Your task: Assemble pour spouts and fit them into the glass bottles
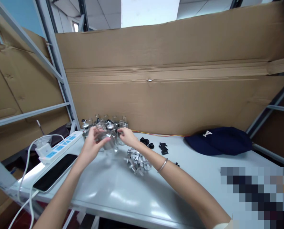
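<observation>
Flanking hands (108, 140): metal caps (137, 161), power strip (60, 147)

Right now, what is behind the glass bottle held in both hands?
Behind the glass bottle stands a cluster of similar bottles against the cardboard wall. Both hands partly cover that cluster.

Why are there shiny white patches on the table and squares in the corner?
Head view: ceiling light glares off the glossy grey table; a pixelated block masks the lower right corner; the wide lens bends the brown cardboard wall.

bright overhead light, tabletop glare; edges warped
</observation>
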A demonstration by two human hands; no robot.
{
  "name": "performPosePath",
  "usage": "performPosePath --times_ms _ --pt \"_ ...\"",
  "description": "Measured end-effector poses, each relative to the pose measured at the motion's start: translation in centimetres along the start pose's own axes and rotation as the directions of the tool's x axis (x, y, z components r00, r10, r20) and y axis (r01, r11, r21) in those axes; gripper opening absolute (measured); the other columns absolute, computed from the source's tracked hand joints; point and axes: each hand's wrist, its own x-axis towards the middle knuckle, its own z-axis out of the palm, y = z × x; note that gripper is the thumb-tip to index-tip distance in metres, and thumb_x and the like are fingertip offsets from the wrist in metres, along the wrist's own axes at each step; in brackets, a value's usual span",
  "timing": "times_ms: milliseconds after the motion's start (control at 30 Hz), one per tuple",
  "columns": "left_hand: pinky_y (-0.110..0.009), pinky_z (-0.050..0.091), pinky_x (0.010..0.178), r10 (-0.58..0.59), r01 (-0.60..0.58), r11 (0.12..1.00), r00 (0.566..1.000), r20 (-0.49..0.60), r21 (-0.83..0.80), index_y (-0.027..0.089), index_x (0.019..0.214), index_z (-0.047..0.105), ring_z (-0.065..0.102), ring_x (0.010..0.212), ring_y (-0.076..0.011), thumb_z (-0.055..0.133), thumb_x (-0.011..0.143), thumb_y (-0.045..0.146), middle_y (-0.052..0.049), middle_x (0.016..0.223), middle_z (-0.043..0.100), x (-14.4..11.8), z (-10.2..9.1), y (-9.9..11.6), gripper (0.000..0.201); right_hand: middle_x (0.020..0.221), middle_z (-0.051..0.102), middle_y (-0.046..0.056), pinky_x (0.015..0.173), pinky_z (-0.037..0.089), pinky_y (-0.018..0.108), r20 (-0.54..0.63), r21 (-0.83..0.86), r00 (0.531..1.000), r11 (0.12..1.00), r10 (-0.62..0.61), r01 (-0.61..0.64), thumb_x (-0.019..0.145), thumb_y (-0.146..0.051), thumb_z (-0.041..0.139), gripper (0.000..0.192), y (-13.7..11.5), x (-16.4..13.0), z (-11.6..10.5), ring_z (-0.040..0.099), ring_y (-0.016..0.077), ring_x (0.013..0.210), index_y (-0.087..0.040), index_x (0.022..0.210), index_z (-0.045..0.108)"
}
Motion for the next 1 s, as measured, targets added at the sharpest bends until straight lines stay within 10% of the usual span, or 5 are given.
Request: performPosePath --times_ms 233,567,833,1000 --pt "-0.036 0.045 0.091 0.054 -0.08 0.988 0.979 0.196 0.129 0.02 0.11 0.042 0.058 0.107 -0.0222 0.063 0.075 0.034 -0.009 0.112 0.061 1.1 6.2 -0.2 0.043 0.092 0.072 0.006 0.084 0.047 0.027 -0.115 0.01 0.993 0.999 -0.036 0.037 0.076 -0.004 0.047 0.03 0.2 -2.3 -3.7 0.065 0.0183 0.089 -0.015 0.095 0.068" --pt "-0.039 0.047 0.091 0.07 -0.132 0.935 0.978 0.194 0.328 0.014 0.116 0.043 0.06 0.108 -0.0245 0.057 0.077 0.015 -0.015 0.116 0.061 2.4 8.8 -3.7 0.041 0.094 0.07 0.004 0.075 0.053 0.027 0.045 0.19 0.994 0.976 0.099 -0.106 0.076 -0.016 0.06 0.03 2.2 -1.6 -2.4 0.065 0.0153 0.078 -0.016 0.105 0.064" --pt "-0.045 0.034 0.109 0.215 -0.268 0.783 0.963 0.16 0.561 0.016 0.138 0.033 0.036 0.135 -0.029 0.059 0.082 0.035 -0.018 0.144 0.036 1.1 3.6 -2.5 0.064 0.098 0.067 0.011 0.063 0.055 0.026 0.073 0.259 0.981 0.946 0.182 -0.195 0.076 -0.022 0.067 0.043 2.3 -1.7 -1.3 0.066 0.0167 0.076 -0.011 0.116 0.058" --pt "-0.072 0.023 0.099 0.069 -0.063 0.592 0.997 0.027 0.804 0.015 0.147 -0.002 -0.003 0.14 -0.0452 0.077 0.062 0.048 -0.026 0.153 -0.006 1.6 0.0 -4.8 0.121 0.092 0.067 0.008 0.056 0.055 0.025 0.119 0.289 0.978 0.937 0.169 -0.197 0.074 -0.011 0.067 0.048 2.3 -1.6 -0.7 0.065 0.0152 0.069 -0.013 0.12 0.055"
